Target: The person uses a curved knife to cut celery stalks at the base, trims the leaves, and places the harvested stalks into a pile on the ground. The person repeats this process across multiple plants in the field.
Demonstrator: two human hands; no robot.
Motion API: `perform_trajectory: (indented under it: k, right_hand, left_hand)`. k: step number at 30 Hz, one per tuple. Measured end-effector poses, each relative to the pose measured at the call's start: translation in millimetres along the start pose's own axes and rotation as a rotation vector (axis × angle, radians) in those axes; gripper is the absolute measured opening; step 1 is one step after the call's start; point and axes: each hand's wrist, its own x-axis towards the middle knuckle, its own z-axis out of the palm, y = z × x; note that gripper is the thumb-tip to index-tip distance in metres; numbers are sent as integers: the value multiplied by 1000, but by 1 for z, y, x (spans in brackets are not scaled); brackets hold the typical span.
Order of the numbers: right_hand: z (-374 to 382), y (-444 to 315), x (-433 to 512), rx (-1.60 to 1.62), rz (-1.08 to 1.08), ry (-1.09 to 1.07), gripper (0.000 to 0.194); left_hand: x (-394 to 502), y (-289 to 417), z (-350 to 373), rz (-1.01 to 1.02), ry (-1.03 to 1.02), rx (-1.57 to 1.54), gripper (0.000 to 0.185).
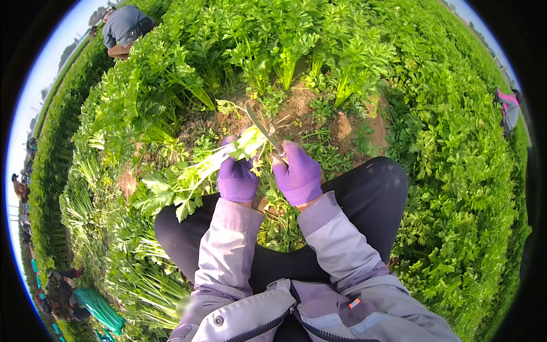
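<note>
My left hand [237, 173], in a purple knit glove, grips a bunch of celery [204, 166] by its stalks. Its leafy end points down to the left, and the pale root end lies up to the right. In my right hand [298, 171], also gloved in purple, is the handle of a knife with a curved blade [261, 126]. The blade slants up to the left, across the root end of the celery; whether it touches the stalks I cannot tell. Thin roots [275, 126] show just beyond the blade.
Standing celery plants [288, 60] rise ahead, with bare soil [299, 102] before them. Dense celery [453, 179] grows on my right. Cut celery [158, 295] lies in rows on my left. A person [128, 25] bends at the upper left. A green bundle [100, 308] lies at the lower left.
</note>
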Motion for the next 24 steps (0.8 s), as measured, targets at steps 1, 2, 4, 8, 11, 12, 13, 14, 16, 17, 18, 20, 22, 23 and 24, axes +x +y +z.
perform_trajectory:
  k: [1, 2, 4, 8, 11, 12, 13, 14, 16, 17, 18, 20, 22, 23, 24]
  right_hand:
    - [0, 0, 0, 12, 9, -4, 31]
    - [0, 0, 1, 27, 11, -14, 31]
    - [0, 2, 0, 52, 5, -15, 30]
    - [4, 15, -10, 64, 15, -45, 28]
    - [18, 39, -24, -22, 169, -157, 29]
    - [24, 48, -29, -35, 186, -161, 30]
    - [28, 57, -33, -79, 384, -261, 32]
    - [30, 64, -40, -95, 533, -323, 35]
    - [40, 71, -39, -33, 667, -330, 38]
    - [42, 72, -37, 38, 666, -291, 38]
    - [40, 70, -36, 108, 676, -264, 38]
    - [28, 65, -24, 182, 615, -113, 32]
    - [14, 51, -11, 217, 407, 79, 20]
    - [8, 43, -4, 325, 488, 48, 22]
    - [2, 34, 3, 436, 534, 30, 23]
  left_hand:
    - [-1, 1, -1, -26, 48, -16, 34]
    - [0, 3, -2, -4, -12, -9, 33]
    - [0, 4, -3, 13, -36, -15, 30]
    - [-3, 5, -3, 79, -82, -12, 29]
    - [-5, 6, -2, 108, -61, 21, 31]
    - [-6, 13, -3, 21, 8, -194, 33]
    - [-4, 17, -4, 100, -108, -145, 34]
    - [-1, 21, -5, 108, -20, -95, 35]
    - [4, 26, -7, 119, -41, -118, 36]
    - [4, 26, -10, 109, -69, -185, 35]
    - [1, 24, -12, 96, -10, -196, 35]
    - [1, 20, -15, 93, -82, -182, 37]
    - [1, 20, -15, 47, -190, -267, 40]
    - [2, 20, -14, 44, -176, -272, 40]
    - [1, 20, -13, 41, -159, -278, 40]
